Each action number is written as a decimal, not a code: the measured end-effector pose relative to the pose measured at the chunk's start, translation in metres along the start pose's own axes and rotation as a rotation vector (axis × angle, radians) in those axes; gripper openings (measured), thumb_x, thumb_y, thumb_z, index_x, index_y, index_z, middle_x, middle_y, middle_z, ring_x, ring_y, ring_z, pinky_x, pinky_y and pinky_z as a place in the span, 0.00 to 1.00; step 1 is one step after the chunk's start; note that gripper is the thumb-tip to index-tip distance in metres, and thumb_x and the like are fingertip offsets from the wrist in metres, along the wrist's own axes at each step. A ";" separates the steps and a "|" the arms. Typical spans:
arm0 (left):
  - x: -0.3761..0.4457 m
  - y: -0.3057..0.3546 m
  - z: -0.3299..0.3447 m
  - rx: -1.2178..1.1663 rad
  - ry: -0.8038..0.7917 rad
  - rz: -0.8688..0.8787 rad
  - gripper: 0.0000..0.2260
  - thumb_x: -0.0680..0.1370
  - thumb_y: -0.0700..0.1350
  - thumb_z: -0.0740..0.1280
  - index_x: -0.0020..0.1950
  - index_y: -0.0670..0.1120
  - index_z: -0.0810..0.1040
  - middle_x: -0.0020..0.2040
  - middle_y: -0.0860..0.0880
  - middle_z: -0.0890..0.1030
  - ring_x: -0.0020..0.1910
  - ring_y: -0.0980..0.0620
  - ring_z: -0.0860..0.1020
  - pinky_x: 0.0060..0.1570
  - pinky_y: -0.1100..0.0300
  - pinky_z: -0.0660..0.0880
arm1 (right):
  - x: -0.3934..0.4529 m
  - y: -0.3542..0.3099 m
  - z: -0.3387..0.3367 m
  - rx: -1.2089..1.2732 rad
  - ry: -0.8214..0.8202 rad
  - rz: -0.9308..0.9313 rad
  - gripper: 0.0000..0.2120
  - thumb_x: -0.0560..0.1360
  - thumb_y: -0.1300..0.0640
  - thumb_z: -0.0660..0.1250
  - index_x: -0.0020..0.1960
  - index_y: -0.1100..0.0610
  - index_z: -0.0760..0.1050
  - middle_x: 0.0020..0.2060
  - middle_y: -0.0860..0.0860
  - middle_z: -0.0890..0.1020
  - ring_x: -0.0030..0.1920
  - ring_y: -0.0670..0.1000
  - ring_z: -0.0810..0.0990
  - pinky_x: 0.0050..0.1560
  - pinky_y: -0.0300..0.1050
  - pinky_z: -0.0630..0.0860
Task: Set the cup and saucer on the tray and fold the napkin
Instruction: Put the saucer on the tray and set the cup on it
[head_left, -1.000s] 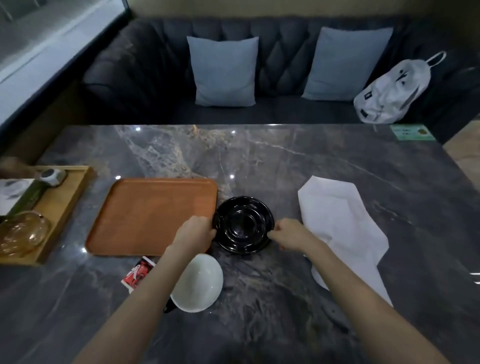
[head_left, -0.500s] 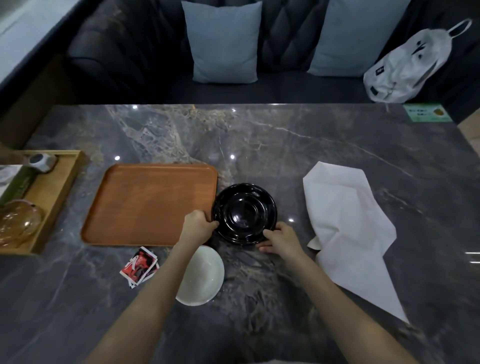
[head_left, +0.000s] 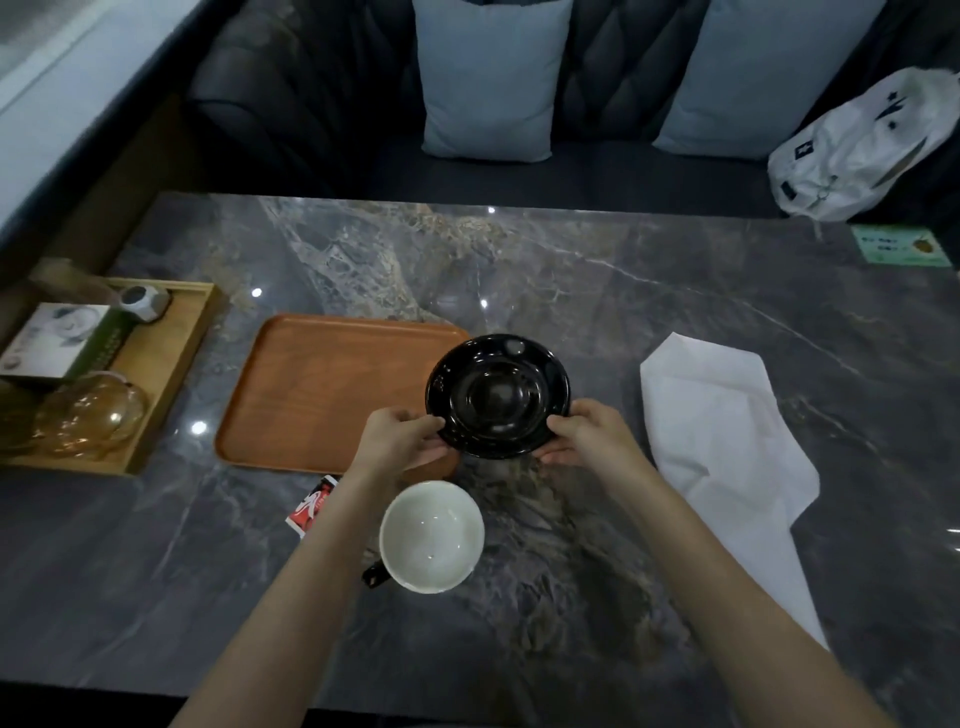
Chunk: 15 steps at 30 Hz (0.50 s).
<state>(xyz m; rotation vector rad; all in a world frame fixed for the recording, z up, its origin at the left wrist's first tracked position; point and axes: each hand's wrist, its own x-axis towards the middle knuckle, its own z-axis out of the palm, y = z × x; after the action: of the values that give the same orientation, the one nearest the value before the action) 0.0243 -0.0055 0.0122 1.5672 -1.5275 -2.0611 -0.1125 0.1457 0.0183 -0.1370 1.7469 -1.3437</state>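
Note:
A glossy black saucer (head_left: 497, 395) is held above the table, tilted slightly, at the right edge of the orange-brown tray (head_left: 322, 389). My left hand (head_left: 402, 439) grips its left rim and my right hand (head_left: 589, 434) grips its right rim, fingers underneath. A white cup (head_left: 431, 535) with a dark handle stands on the marble table (head_left: 623, 291) in front of the saucer, between my forearms. The white napkin (head_left: 727, 447) lies unfolded and rumpled to the right.
A light wooden tray (head_left: 171, 364) at the left holds a box, a small grey object and an amber glass dish (head_left: 88, 415). A red packet (head_left: 311, 506) lies near the tray's front edge. A green card (head_left: 901, 247) is far right. A sofa with cushions stands behind.
Both hands have closed round the saucer's rim and lifted it off the table. The saucer now overlaps the tray's right edge.

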 end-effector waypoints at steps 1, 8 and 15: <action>-0.003 0.004 -0.006 -0.019 -0.005 0.008 0.02 0.75 0.33 0.65 0.45 0.35 0.73 0.35 0.40 0.77 0.22 0.57 0.79 0.23 0.67 0.76 | -0.002 -0.007 0.005 -0.002 -0.009 -0.024 0.02 0.77 0.67 0.59 0.46 0.63 0.69 0.33 0.59 0.80 0.25 0.48 0.81 0.31 0.40 0.80; -0.019 0.021 -0.060 -0.006 0.119 0.214 0.11 0.72 0.35 0.69 0.54 0.42 0.75 0.36 0.48 0.78 0.23 0.64 0.77 0.22 0.74 0.70 | -0.007 -0.032 0.061 -0.025 -0.042 -0.164 0.04 0.78 0.67 0.60 0.52 0.64 0.71 0.35 0.57 0.80 0.25 0.46 0.80 0.29 0.37 0.79; 0.003 0.016 -0.140 -0.063 0.180 0.237 0.19 0.71 0.34 0.70 0.61 0.37 0.74 0.33 0.49 0.82 0.27 0.61 0.80 0.31 0.69 0.77 | 0.010 -0.022 0.144 0.034 -0.038 -0.225 0.04 0.77 0.68 0.61 0.51 0.62 0.71 0.31 0.54 0.80 0.24 0.44 0.79 0.28 0.36 0.78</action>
<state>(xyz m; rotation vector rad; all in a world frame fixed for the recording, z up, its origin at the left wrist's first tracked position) 0.1254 -0.1024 0.0307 1.4282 -1.4881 -1.7733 -0.0271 0.0272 0.0295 -0.3457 1.7144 -1.5209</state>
